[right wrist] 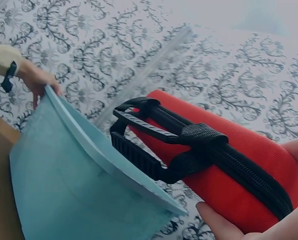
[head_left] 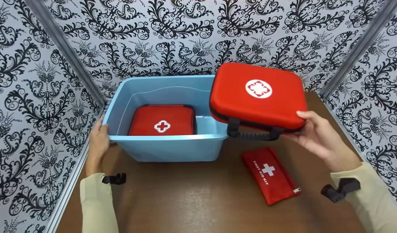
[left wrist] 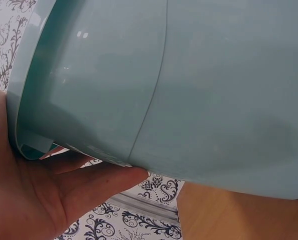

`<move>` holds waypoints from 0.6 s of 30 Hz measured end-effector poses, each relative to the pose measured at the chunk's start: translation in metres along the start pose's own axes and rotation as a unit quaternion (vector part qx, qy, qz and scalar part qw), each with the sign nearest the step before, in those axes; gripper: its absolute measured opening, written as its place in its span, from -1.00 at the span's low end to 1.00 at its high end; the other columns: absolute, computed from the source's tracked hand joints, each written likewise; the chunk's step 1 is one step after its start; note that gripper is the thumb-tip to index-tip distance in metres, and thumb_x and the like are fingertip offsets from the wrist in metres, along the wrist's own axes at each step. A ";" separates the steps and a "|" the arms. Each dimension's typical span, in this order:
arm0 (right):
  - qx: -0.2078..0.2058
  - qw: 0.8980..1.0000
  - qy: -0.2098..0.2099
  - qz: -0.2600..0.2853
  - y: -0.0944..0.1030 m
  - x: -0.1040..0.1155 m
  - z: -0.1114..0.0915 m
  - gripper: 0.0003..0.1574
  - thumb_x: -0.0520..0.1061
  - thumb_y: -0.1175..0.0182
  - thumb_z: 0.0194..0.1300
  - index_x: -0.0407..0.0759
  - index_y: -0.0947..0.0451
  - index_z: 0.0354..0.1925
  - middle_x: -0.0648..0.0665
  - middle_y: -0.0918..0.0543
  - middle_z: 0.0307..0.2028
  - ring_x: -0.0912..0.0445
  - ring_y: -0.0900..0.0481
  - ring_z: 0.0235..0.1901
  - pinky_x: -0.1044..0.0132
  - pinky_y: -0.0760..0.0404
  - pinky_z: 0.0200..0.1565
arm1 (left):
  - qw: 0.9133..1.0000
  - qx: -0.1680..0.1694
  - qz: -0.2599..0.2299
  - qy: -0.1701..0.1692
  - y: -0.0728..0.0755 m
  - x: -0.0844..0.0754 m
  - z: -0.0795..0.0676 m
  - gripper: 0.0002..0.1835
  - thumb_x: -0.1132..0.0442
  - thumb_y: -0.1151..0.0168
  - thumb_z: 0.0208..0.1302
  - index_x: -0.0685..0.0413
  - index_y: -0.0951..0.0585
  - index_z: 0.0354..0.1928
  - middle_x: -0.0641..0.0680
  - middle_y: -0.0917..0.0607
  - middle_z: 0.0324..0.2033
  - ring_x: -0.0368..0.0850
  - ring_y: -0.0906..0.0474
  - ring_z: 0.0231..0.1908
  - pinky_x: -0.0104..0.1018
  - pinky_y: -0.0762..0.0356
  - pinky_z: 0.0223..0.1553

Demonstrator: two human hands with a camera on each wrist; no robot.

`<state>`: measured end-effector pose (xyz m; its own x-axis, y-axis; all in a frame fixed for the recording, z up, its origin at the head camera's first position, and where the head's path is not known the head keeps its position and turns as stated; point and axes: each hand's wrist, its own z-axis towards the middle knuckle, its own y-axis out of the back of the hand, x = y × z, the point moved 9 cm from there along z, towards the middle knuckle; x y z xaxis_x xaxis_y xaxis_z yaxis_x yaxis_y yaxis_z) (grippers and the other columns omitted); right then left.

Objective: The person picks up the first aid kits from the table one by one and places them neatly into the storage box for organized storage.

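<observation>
Head view, right hand (head_left: 319, 139), fingers closed around red case (head_left: 263, 108), left hand (head_left: 99, 137), fingers gripping blue bin (head_left: 172, 150)

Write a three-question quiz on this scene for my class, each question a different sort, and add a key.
1. Fill in: The left hand holds the light-blue rectangular plastic tub, while the right hand holds the rounded rectangular red zip case by one end, fingers off its black carrying ____.

2. True or false: The tub is empty.

3. Where does the flat red pouch printed FIRST AID KIT lie?
A) inside the tub
B) on the brown table
C) behind the tub

Key:
1. handle.
2. False; a second red case bearing a cross emblem lies inside.
3. B.
</observation>
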<state>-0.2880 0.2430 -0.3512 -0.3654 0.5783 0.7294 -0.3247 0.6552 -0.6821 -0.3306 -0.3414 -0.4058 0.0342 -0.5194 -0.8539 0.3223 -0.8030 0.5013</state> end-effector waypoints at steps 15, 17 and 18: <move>-0.044 0.997 -0.015 -0.057 -0.016 -0.012 0.035 -0.49 -0.13 0.17 0.41 -0.09 -0.15 0.30 -0.16 -0.52 0.10 -0.01 -0.53 0.07 0.04 -0.45 0.16 | 1.000 0.011 -0.008 0.013 -0.001 0.002 0.001 -0.48 0.13 0.39 0.43 -0.10 -0.02 0.42 0.16 -0.09 0.40 0.24 -0.19 0.27 0.09 -0.10 0.33; -0.050 0.997 -0.020 -0.064 -0.019 -0.013 0.041 -0.45 -0.12 0.13 0.40 -0.08 -0.10 0.32 -0.16 -0.51 0.10 -0.02 -0.52 0.07 0.03 -0.44 0.17 | 1.000 0.013 -0.008 0.016 -0.002 0.002 0.001 -0.48 0.12 0.40 0.43 -0.10 -0.01 0.42 0.17 -0.08 0.40 0.25 -0.18 0.28 0.09 -0.09 0.33; -0.052 0.996 -0.023 -0.069 -0.021 -0.014 0.044 -0.43 -0.12 0.11 0.40 -0.08 -0.07 0.33 -0.16 -0.50 0.10 -0.02 -0.52 0.07 0.03 -0.44 0.17 | 1.000 0.014 -0.009 0.016 -0.002 0.003 0.000 -0.48 0.12 0.40 0.43 -0.10 -0.01 0.42 0.16 -0.08 0.40 0.24 -0.18 0.28 0.09 -0.09 0.33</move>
<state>-0.3149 0.1998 -0.3492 -0.3639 0.4585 0.8108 -0.2839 0.7744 -0.5654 -0.3313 -0.3410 -0.4091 0.0593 -0.4955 -0.8666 0.2975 -0.8199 0.4892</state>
